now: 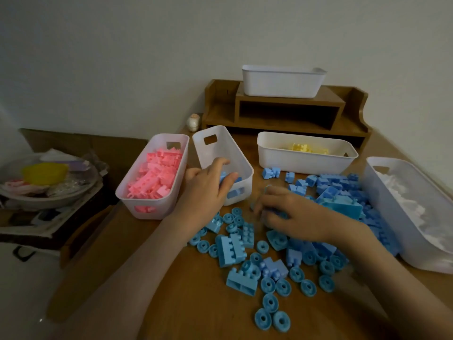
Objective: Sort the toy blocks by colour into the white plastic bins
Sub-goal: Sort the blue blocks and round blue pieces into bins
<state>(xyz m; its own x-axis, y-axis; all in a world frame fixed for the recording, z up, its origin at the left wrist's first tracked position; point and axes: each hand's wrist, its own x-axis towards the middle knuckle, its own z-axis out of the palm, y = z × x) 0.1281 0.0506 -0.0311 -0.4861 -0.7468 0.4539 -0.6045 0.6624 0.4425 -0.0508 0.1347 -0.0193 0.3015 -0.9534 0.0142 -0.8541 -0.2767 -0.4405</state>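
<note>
Head view: left hand [208, 186] grips blue block [222, 177]; right hand [296, 214] clutches blue pieces [270, 213].

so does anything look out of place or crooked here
Only the middle bin: it sits skewed, angled away from the pink-filled bin. No wrong colours show in any bin; blue blocks lie loose, unsorted.

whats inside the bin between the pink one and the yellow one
A few blue blocks lie at the near end of the bin; its far end looks bare. The left hand covers part of the floor.
</note>
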